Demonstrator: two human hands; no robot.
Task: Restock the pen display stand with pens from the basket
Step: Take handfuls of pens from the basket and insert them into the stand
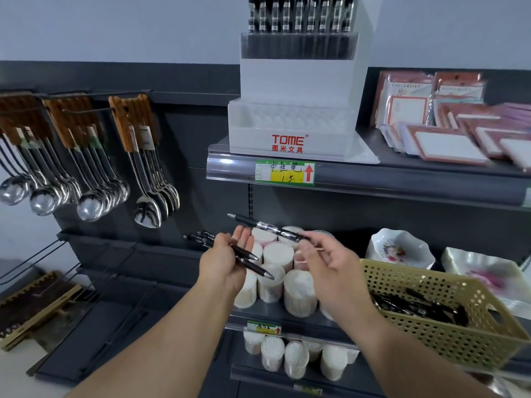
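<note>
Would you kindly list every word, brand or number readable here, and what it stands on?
"TOME", with "图米文具" beneath: front of the pen display stand.
"中性笔" and "15": upper shelf price tag.
"UNIVERSITY", faintly: packaged booklets.
Lower shelf price tag: too blurred to read.

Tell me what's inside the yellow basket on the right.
A loose pile of dark pens lies in the yellow basket. Its near wall covers part of the floor, so how many pens are there cannot be counted.
</note>
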